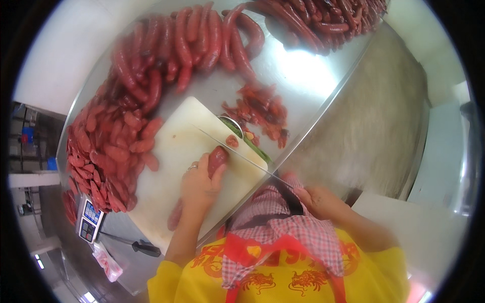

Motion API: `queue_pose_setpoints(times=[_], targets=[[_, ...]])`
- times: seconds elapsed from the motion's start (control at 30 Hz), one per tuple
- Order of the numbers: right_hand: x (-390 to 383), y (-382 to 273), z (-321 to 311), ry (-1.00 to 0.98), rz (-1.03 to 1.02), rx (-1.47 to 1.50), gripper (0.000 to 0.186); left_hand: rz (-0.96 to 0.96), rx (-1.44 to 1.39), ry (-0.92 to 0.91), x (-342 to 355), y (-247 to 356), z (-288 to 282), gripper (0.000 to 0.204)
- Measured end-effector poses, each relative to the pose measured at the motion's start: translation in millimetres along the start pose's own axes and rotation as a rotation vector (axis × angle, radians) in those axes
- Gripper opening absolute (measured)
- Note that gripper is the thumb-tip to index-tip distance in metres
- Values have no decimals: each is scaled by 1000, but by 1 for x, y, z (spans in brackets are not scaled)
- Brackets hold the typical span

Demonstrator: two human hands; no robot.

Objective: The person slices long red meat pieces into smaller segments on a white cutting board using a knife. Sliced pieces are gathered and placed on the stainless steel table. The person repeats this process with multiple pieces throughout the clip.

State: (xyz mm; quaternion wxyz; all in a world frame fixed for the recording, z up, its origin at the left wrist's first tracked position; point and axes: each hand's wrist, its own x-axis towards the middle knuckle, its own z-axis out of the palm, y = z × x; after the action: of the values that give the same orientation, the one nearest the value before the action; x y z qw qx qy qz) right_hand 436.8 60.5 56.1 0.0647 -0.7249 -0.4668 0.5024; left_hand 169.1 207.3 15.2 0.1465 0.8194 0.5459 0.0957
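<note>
My left hand (198, 186) is closed round a dark red sausage (218, 159) that lies on a white cutting board (169, 146). Part of a sausage (175, 214) also shows beside my left wrist; my forearm hides whether it is the same one. My right hand (317, 202), at the board's near right, grips a long knife (248, 157). Its thin blade slants up and left across the board, just past the sausage's end. A small cut end piece (232, 141) sits beyond the blade, near the board's right edge.
Oval sausage slices (113, 146) are heaped left of the board; whole sausages (184, 43) lie behind. Reddish scraps (262, 108) and another sausage pile (331, 22) are on the metal table (217, 87). A second knife (145, 248), scale (89, 222) and plastic bag (107, 262) lie lower left.
</note>
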Motion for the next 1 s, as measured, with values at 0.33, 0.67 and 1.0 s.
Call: queue_pose_setpoints(times=[0.33,0.67,1.0], targets=[[4,14,-56,120,178,198,67,51,-132,163,-20,2,-1,47],[61,-46,-117,-106,-313,-573,55,-26,-40,537,-46,25,25,36],[87,-73,-202,-236,-373,-1062,57,-56,-69,669,-48,25,46,37]])
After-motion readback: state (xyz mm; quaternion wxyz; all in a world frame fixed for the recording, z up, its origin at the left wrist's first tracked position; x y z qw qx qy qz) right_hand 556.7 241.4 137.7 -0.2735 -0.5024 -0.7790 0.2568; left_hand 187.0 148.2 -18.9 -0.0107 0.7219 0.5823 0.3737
